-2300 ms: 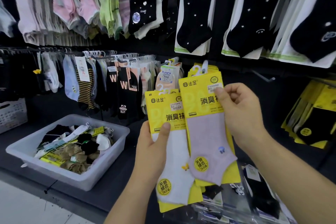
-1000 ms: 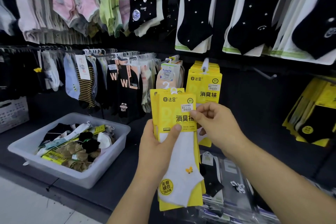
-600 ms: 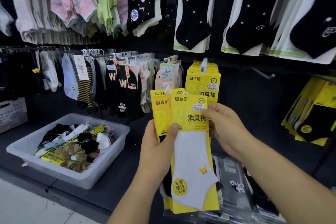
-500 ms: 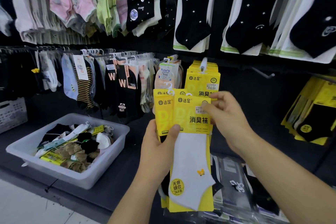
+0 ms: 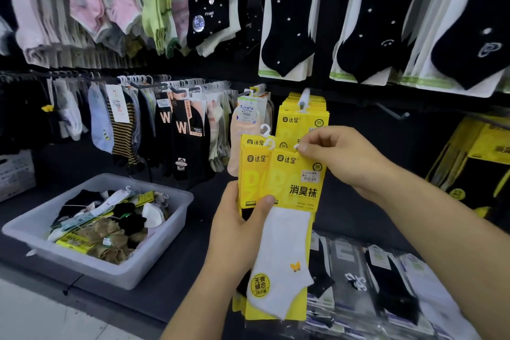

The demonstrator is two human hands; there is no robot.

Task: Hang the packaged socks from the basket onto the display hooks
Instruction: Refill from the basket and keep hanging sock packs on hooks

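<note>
Head view: your dark counter [image 5: 193, 265] carries the basket [image 5: 176, 218] below hanging socks [image 5: 182, 130]. Your left hand [image 5: 237, 232] grips the yellow sock packs [image 5: 292, 182] in curled fingers; your right hand [image 5: 345, 157] pinches the front pack's hanger [image 5: 297, 146].

The front yellow pack [image 5: 296, 174] at centre reads "达足" at its top and "消臭袜" lower down. Its round sticker [image 5: 260, 286] says "无骨缝合". The hanging yellow packs [image 5: 302, 119] behind it show "达足" and "SGS". Left of them a white label [image 5: 249, 112] reads "TuYaYa". Black socks [image 5: 180, 127] at centre left bear "W", and a white tag [image 5: 117, 103] bears "7".
</note>
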